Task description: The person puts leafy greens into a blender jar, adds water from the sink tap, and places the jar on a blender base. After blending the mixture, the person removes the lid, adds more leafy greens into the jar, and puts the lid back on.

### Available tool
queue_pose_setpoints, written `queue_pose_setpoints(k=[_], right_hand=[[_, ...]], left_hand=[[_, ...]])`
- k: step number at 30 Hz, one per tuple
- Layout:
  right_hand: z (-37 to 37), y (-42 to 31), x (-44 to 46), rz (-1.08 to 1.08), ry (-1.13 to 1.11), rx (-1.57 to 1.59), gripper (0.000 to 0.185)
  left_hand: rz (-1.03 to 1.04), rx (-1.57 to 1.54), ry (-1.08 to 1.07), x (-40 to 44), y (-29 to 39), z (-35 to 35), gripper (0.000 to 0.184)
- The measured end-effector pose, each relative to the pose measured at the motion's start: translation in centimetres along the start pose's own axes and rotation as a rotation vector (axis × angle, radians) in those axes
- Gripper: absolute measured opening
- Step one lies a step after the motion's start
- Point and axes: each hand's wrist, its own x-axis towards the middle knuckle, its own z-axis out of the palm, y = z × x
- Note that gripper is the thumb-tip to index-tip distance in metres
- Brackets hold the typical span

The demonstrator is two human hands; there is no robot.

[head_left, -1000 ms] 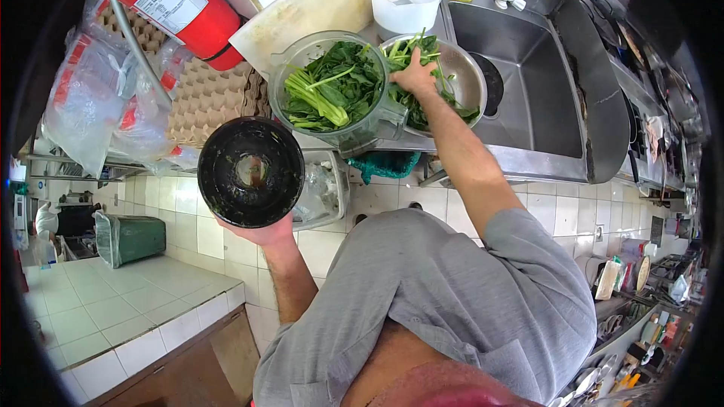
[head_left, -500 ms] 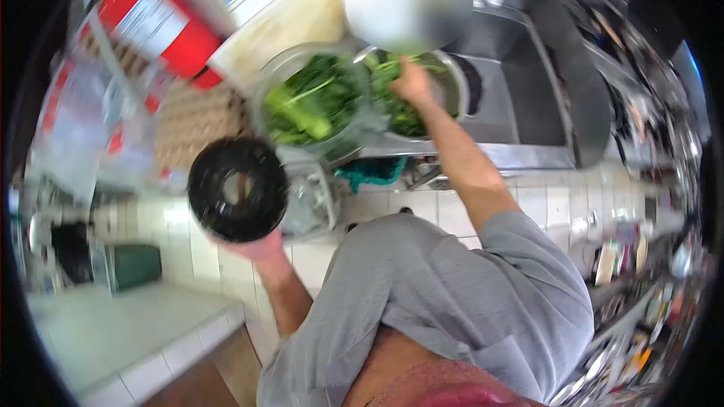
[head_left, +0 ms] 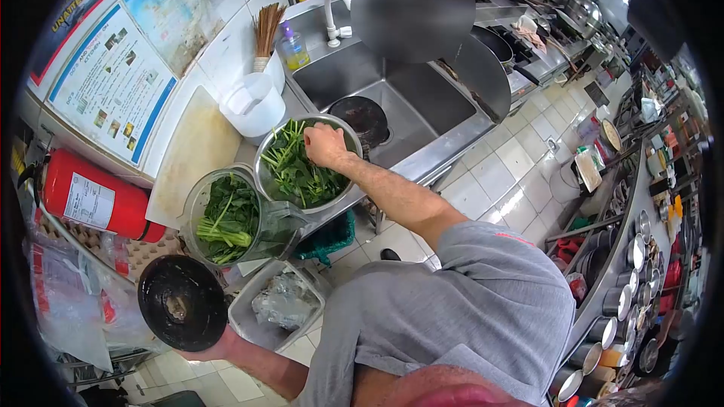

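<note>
My left hand [head_left: 211, 345] grips a round black bowl [head_left: 162, 315] from beneath and along its rim; its inside carries light residue and a pale lump in the middle. My right hand [head_left: 329, 144] reaches into a steel bowl [head_left: 354, 136] of leafy greens [head_left: 290, 169] with long stems. Its fingers are curled down into the greens, so the fingertips are hidden. Beside the steel bowl stands a clear plastic tub [head_left: 194, 215] with more greens [head_left: 230, 211] in it.
A steel sink [head_left: 422, 105] with a dark pan [head_left: 362, 119] inside lies beyond the bowl. Left are a cutting board [head_left: 188, 143], a white container [head_left: 255, 105] and a fire extinguisher [head_left: 98, 194]. Below stands a bin [head_left: 240, 305] with plastic in it. Shelves of pots line the right.
The view has swung, bringing the wall posters, stove and shelves into sight. My left hand still holds the black bowl, and my right hand stays over the greens in the steel bowl.
</note>
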Motion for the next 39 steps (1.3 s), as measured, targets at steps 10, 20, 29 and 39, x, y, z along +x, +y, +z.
queue_pose_setpoints(k=[10,20,29,39], right_hand=[[-5.4,-6.9,-5.8,-0.385,-0.378,0.883,0.051],[-4.0,-8.5,-5.6,-0.387,-0.568,1.056,0.060],[-5.1,-10.0,-3.0,-0.421,-0.330,0.840,0.046],[-4.3,-13.3,-1.9,-0.604,-0.427,0.702,0.034]], left_hand=[[-0.149,0.015,-0.023,3.1,0.0,1.2,0.075],[0.576,0.829,-0.884,5.4,2.3,10.8,0.077],[0.495,0.812,-0.765,8.3,2.9,10.0,0.070],[0.477,0.952,-0.838,6.8,3.7,10.1,0.070]])
